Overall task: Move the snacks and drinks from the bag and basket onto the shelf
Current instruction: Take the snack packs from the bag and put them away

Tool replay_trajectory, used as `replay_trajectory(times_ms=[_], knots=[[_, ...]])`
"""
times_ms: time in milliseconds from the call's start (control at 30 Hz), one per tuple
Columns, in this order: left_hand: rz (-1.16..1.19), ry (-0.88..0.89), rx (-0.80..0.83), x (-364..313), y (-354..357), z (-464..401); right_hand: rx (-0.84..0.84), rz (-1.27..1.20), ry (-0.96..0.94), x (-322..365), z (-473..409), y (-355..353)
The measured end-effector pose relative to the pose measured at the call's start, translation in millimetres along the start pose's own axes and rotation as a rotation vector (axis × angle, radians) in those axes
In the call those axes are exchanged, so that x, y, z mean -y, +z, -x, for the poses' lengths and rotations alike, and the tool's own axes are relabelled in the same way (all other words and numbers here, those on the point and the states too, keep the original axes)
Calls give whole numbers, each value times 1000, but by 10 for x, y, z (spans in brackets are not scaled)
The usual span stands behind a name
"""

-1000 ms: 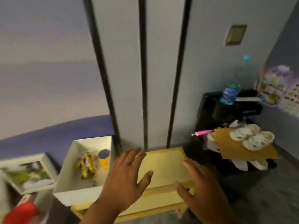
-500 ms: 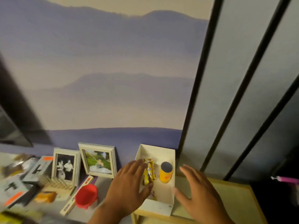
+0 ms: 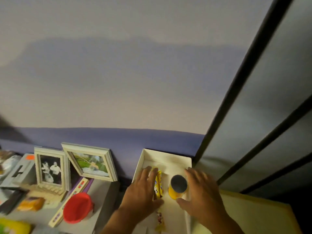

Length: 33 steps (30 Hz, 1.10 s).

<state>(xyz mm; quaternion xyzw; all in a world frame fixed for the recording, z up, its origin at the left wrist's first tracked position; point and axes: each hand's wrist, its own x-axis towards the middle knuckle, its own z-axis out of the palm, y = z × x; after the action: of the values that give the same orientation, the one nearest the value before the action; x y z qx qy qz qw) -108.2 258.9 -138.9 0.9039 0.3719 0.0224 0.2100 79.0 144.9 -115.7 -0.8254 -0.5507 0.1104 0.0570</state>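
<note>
Both hands, left (image 3: 143, 193) and right (image 3: 200, 196), spread with grip apart over white box (image 3: 166, 160) flanking yellow can (image 3: 177, 188).

Both hands have come forward into the white box (image 3: 166, 159); left hand (image 3: 143, 191) covers the yellow wrappers (image 3: 158, 184); right hand (image 3: 200, 195) flanks the yellow can (image 3: 177, 187).

white box (image 3: 166, 160): matt card | yellow wrappers (image 3: 158, 184): glossy | red lid (image 3: 77, 207): smooth plastic

this looks like a home. two framed family photos (image 3: 50, 168) lean against a lilac wall (image 3: 118, 81) on a cluttered counter (image 3: 104, 191). a red plastic lid (image 3: 77, 207) lies among the household odds and ends.
</note>
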Motion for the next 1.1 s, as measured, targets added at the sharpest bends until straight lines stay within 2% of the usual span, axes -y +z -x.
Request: replay_trajectory(times_ms=[200, 300, 500, 667, 800, 933, 1100], knots=[[-132, 18, 135, 192, 566, -411, 87, 129, 81, 20, -335, 479], [-103, -33, 175, 307, 784, -470, 91, 208, 77, 12, -361, 659], [-5, -110, 83, 383, 1063, -530, 87, 292, 43, 135, -395, 833], [155, -92, 23, 433, 1126, -586, -24, 214, 62, 124, -428, 875], [281, -63, 2, 407, 987, -556, -62, 48, 73, 101, -348, 746], [245, 38, -45, 284, 527, -465, -193, -248, 138, 109, -154, 422], [315, 241, -91, -99, -359, -333, -357, -395, 213, 251, 250, -116]])
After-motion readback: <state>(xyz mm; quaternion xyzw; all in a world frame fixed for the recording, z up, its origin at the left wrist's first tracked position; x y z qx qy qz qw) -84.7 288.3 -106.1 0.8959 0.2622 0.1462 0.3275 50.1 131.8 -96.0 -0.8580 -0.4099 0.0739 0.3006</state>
